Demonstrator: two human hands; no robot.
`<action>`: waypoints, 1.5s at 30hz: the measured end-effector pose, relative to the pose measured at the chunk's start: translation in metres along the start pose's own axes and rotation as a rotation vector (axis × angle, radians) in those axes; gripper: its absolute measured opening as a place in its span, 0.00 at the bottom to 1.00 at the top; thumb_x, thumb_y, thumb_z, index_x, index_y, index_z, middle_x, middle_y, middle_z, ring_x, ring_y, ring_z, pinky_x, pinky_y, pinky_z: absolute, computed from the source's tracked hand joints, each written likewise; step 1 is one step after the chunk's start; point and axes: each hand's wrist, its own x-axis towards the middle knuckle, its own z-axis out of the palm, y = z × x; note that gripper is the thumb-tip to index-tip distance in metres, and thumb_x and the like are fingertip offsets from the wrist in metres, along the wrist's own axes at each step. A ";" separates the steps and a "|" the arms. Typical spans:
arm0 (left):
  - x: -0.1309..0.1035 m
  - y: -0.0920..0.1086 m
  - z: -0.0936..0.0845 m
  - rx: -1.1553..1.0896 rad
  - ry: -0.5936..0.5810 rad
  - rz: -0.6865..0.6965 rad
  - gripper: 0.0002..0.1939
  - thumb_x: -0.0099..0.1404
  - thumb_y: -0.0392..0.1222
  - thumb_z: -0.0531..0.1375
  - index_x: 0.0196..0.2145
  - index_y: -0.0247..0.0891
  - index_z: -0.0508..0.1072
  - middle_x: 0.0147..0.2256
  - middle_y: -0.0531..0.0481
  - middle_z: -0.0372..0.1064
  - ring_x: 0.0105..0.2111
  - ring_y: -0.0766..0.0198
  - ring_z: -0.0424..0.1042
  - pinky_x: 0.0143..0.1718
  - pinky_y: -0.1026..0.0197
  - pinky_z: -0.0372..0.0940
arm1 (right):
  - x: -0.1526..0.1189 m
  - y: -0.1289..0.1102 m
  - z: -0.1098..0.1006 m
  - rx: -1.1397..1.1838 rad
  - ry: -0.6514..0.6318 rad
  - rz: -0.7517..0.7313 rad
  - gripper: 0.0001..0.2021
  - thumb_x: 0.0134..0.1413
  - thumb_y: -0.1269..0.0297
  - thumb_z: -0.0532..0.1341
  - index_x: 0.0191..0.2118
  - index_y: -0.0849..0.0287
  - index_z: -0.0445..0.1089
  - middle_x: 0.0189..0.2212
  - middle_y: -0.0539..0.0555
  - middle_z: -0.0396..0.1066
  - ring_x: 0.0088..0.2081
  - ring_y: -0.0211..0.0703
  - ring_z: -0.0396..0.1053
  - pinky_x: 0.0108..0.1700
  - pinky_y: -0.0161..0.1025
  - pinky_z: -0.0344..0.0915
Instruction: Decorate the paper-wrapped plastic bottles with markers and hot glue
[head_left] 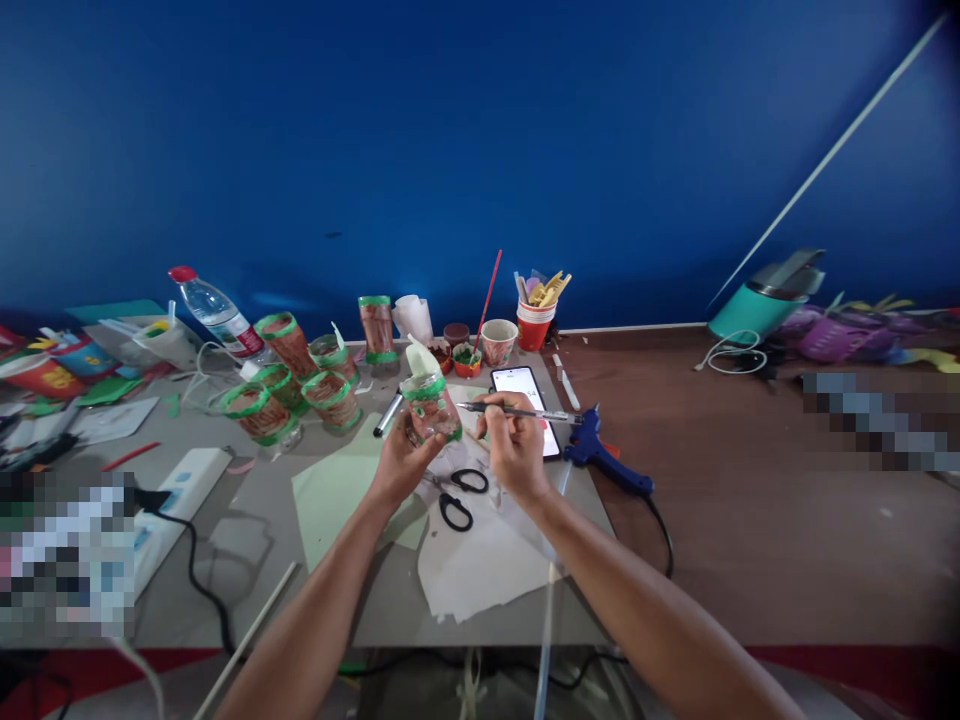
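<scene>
Left hand (406, 457) holds a cylindrical cup (435, 411) (green-rimmed), right hand (516, 447) a slim pen (552, 415).

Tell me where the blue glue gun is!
In the head view, the blue glue gun lies right of centre on the table, beside the phone and to the right of the right hand.

pen (551, 415): tip at the cup (429, 408), contact too fine to call
phone (516, 382): partly behind right hand (514, 445), readout incomplete
scissors (448, 496): blades mostly hidden near left hand (409, 460)
left patch (64, 555): pixelated, unreadable
right patch (877, 418): same
purple items (832, 332): blurred
forearms (322, 610): cut by bottom edge
</scene>
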 end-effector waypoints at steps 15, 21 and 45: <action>0.000 -0.006 0.002 -0.010 0.010 0.005 0.29 0.51 0.55 0.68 0.45 0.36 0.70 0.43 0.40 0.75 0.46 0.51 0.73 0.48 0.52 0.67 | -0.005 -0.010 0.001 -0.113 -0.105 -0.108 0.06 0.57 0.66 0.60 0.40 0.52 0.72 0.38 0.55 0.73 0.40 0.45 0.71 0.45 0.43 0.68; 0.000 -0.007 0.000 0.019 0.008 0.006 0.28 0.52 0.55 0.67 0.46 0.36 0.69 0.43 0.41 0.75 0.46 0.51 0.73 0.48 0.53 0.67 | -0.006 -0.008 0.000 -0.133 -0.128 -0.136 0.06 0.58 0.66 0.59 0.41 0.52 0.71 0.39 0.55 0.73 0.40 0.46 0.71 0.47 0.45 0.67; 0.000 -0.011 0.000 -0.024 -0.056 0.038 0.27 0.55 0.51 0.67 0.49 0.37 0.69 0.49 0.41 0.73 0.50 0.50 0.72 0.53 0.51 0.63 | -0.004 -0.003 -0.001 -0.339 -0.126 -0.347 0.06 0.63 0.67 0.53 0.43 0.55 0.65 0.39 0.57 0.72 0.41 0.45 0.73 0.43 0.43 0.71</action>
